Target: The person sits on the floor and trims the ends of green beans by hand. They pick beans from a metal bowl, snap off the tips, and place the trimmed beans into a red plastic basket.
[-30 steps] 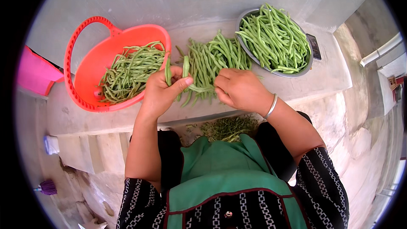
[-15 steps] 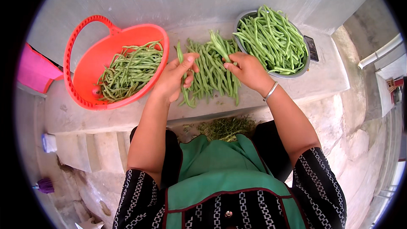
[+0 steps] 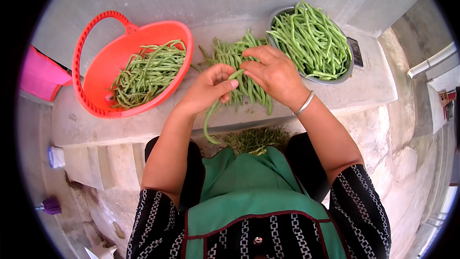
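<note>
Green beans (image 3: 311, 43) fill a bowl (image 3: 327, 82), others seemingly unfinished on the worktop (image 3: 354, 93); left fingers (image 3: 223, 88) pinch one, right fingers (image 3: 261, 56) unclear.

Bright, diffuse daylight fills the scene, leaving shadows mostly soft. The pale floor (image 3: 383, 163) on the right is among the brightest areas, its texture slightly washed out, while the ground beneath the front edge of the table (image 3: 364, 86) lies in shade. A bracelet (image 3: 303, 104) catches a small glint. The heaped beans (image 3: 311, 43) look fairly crisp, but fine detail where the fingers (image 3: 258, 53) meet is hard to read. Straight edges bow toward the fisheye rim, where a bluish-purple fringe borders black corners.
</note>
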The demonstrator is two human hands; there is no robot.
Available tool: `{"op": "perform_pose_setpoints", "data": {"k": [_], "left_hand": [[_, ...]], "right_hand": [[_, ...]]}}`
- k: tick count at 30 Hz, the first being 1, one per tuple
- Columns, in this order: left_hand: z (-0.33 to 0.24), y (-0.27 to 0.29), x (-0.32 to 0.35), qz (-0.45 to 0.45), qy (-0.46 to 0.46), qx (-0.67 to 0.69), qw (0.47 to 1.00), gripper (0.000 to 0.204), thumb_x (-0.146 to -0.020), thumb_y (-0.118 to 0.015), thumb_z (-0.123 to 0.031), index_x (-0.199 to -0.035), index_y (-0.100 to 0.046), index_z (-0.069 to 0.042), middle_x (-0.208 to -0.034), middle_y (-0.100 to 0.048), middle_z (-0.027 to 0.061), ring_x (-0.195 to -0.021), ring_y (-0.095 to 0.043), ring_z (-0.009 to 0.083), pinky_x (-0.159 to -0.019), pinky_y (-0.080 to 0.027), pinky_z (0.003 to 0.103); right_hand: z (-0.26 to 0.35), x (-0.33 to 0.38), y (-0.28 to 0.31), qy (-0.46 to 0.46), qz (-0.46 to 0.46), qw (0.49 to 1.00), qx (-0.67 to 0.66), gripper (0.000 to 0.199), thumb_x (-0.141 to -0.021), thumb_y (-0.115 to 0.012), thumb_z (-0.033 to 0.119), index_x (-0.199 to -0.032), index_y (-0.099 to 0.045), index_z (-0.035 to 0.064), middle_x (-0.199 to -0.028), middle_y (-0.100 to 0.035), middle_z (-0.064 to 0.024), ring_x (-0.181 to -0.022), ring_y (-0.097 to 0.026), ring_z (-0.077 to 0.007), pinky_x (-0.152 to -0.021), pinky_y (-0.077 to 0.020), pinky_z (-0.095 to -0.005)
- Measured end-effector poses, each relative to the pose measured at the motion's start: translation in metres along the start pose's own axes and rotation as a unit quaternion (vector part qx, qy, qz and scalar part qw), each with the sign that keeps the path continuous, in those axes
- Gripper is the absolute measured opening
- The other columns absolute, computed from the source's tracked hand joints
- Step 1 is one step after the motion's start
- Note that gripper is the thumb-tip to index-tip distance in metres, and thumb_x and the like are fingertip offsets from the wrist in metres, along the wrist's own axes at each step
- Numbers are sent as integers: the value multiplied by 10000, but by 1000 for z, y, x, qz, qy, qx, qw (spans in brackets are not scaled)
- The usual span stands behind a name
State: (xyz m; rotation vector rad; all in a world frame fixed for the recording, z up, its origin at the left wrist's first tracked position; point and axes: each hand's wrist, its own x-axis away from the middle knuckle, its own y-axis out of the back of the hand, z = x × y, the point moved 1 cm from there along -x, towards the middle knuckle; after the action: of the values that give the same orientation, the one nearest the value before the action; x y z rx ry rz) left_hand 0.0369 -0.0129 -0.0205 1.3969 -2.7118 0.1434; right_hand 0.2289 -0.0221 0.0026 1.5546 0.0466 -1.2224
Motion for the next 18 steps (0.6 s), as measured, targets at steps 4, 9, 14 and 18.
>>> {"op": "perform_pose_setpoints", "data": {"k": [4, 9, 14, 18], "left_hand": [[9, -1, -4, -120, -154, -190, 962, 195, -801, -666, -55, -979, -597, -15, -829, -578, 32, -690, -547, 101, -592, -448, 228], [-3, -9, 0, -193, -316, -444, 816, 135, -749, -703, -53, -860, -639, -10, -798, -587, 45, -730, -566, 150, -619, -455, 270], [-12, -13, 6, -195, -264, -280, 902, 110, -758, -691, -57, -851, -642, -23, -743, -579, 50, -665, -539, 141, -577, -428, 264], [-8, -13, 7, -210, -255, -165, 929, 92, -778, -682, -51, -852, -640, -14, -727, -571, 23, -674, -525, 96, -582, -425, 238]], "right_hand": [[5, 3, -2, 20, 21, 998, 55, 95, -676, -611, 123, -757, -611, 75, -888, -580, -40, -892, -562, -214, -761, -463, -334], [11, 3, 2, 9, 76, 996, 48, 119, -691, -668, 90, -803, -633, 70, -844, -584, -48, -800, -566, -238, -691, -462, -345], [17, -2, 5, -32, -16, 998, -59, 106, -705, -677, 59, -805, -642, 60, -762, -585, -61, -723, -562, -249, -621, -456, -334], [20, -3, 2, -81, -69, 986, -131, 96, -730, -674, 45, -822, -648, 50, -738, -583, -78, -683, -559, -247, -593, -452, -323]]}}
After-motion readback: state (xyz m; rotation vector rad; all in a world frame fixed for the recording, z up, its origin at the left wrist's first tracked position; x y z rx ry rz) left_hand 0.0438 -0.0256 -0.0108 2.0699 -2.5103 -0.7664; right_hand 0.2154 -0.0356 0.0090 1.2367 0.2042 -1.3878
